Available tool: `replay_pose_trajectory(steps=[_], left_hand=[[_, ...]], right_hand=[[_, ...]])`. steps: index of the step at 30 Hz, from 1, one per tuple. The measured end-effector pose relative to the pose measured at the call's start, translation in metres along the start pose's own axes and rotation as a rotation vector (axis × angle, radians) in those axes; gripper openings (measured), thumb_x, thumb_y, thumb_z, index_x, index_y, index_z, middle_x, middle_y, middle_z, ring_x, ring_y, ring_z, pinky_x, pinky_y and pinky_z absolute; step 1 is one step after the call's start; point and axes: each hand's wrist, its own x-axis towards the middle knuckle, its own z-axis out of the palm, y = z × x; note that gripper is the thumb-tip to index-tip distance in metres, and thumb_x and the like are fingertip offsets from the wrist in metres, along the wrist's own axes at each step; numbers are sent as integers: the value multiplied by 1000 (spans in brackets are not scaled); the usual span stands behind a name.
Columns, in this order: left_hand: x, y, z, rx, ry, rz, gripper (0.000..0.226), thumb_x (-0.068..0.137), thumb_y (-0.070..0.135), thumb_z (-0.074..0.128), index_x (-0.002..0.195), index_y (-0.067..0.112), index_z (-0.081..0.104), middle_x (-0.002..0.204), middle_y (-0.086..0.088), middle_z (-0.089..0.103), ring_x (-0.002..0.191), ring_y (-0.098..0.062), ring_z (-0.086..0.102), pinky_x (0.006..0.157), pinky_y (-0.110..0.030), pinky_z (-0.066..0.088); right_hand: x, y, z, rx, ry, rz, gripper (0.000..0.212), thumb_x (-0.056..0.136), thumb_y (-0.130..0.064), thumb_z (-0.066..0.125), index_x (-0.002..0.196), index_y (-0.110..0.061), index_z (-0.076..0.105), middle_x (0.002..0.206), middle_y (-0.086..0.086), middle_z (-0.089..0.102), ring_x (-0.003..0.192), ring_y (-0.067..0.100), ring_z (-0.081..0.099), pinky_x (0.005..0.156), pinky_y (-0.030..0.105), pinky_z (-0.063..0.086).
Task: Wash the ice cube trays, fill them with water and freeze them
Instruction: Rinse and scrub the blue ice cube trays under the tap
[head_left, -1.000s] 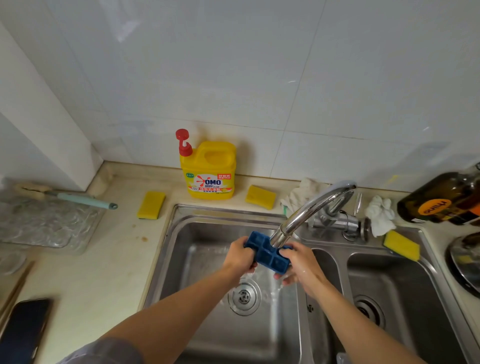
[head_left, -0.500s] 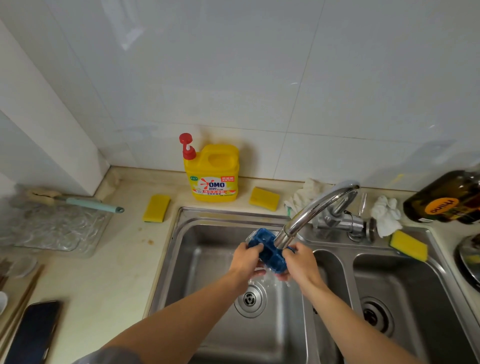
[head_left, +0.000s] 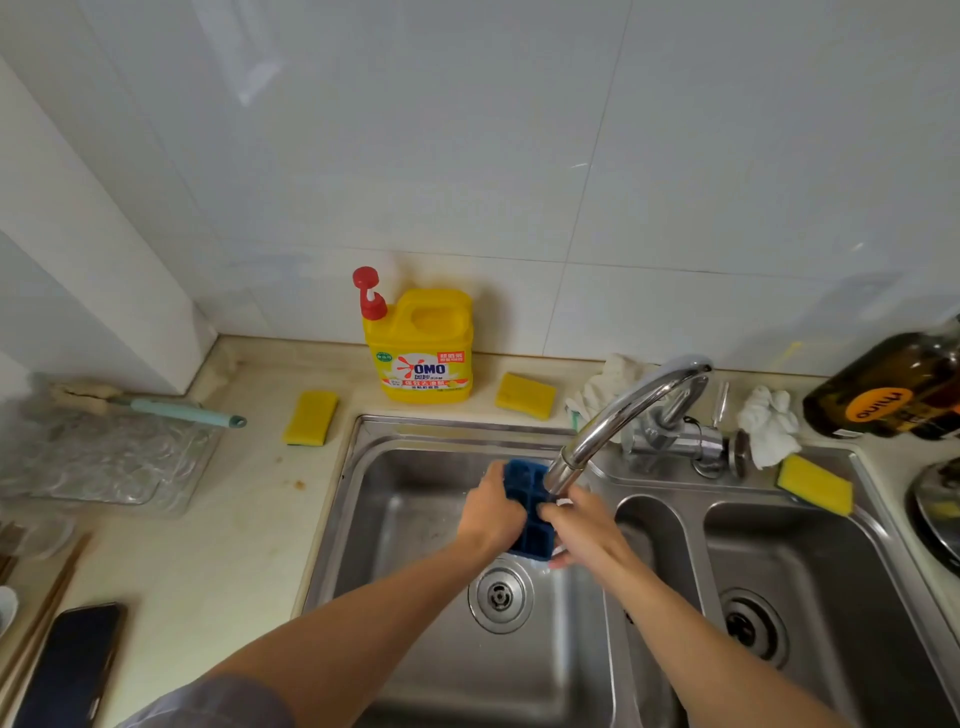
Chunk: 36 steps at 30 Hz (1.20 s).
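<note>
Blue compartmented ice cube tray hangs under the curved chrome faucet, above the left basin of the steel sink. Our left hand grips its nine o'clock edge, our right hand the three o'clock edge. We judge it light, slippery, perhaps flexible; hold the rims.
</note>
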Motion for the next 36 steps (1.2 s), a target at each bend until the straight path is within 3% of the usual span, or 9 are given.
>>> replay_pose_trajectory(steps=[4, 7, 11, 16, 21, 24, 28, 33, 36], left_hand=[[-4, 1, 5, -12, -68, 36, 38, 89, 12, 52, 126, 21, 52, 113, 1, 67, 100, -17, 63, 82, -29, 48], [-3, -4, 3, -166, -72, -103, 33, 89, 6, 50, 121, 15, 53, 111, -7, 67, 101, -23, 66, 87, -40, 57], [0, -14, 2, -216, -75, -167, 27, 91, 2, 46, 114, 10, 59, 106, -14, 70, 98, -29, 69, 92, -46, 58], [-4, -11, -1, -238, -90, -68, 35, 93, 0, 43, 115, 19, 63, 103, -10, 73, 94, -28, 72, 83, -41, 61], [-1, -9, 3, -350, -191, -77, 31, 96, 2, 50, 117, 20, 64, 105, -11, 74, 98, -28, 72, 83, -38, 60], [3, -7, 6, -525, -140, -164, 17, 99, 20, 59, 116, 18, 65, 108, -12, 73, 98, -27, 72, 81, -39, 60], [5, -14, 5, -660, -141, -262, 31, 102, 40, 56, 112, 14, 70, 107, -12, 75, 98, -29, 73, 68, -33, 60], [3, -20, 9, -706, -206, -282, 24, 99, 14, 50, 115, 13, 67, 114, -17, 69, 105, -32, 68, 67, -35, 59], [2, -19, 14, -759, -242, -320, 32, 96, 7, 44, 121, 9, 63, 118, -21, 69, 108, -36, 67, 78, -44, 61]], right_hand=[[2, -5, 4, -128, 91, -60, 13, 92, -14, 55, 100, -22, 61, 94, 3, 72, 85, 22, 70, 79, 46, 62], [-2, -7, 4, -115, 54, -72, 24, 90, -9, 54, 110, -23, 58, 95, 6, 71, 75, 22, 74, 54, 36, 61], [-6, -4, 8, -188, 0, -113, 28, 92, -10, 55, 108, -32, 54, 94, 1, 70, 74, 20, 74, 51, 29, 59], [-5, 2, 3, 173, -48, 15, 14, 99, -23, 63, 113, -19, 60, 98, 13, 74, 72, 29, 77, 59, 38, 62], [-1, 2, -8, 295, 61, 42, 14, 101, -12, 55, 108, -6, 65, 90, 18, 75, 73, 30, 77, 58, 37, 60], [-4, -1, -12, 361, 105, 18, 18, 99, -5, 53, 107, -8, 69, 90, 18, 76, 74, 32, 77, 60, 40, 62], [-6, 2, -18, 464, 141, 18, 27, 101, 0, 47, 115, -14, 65, 103, 15, 75, 84, 30, 78, 64, 37, 63], [-11, 7, -23, 488, 119, 5, 29, 100, 3, 47, 121, -12, 62, 104, 12, 76, 86, 25, 78, 71, 39, 64], [-15, 3, -23, 482, 117, -20, 36, 97, 7, 47, 125, -12, 59, 110, 13, 73, 89, 26, 77, 69, 37, 64]])
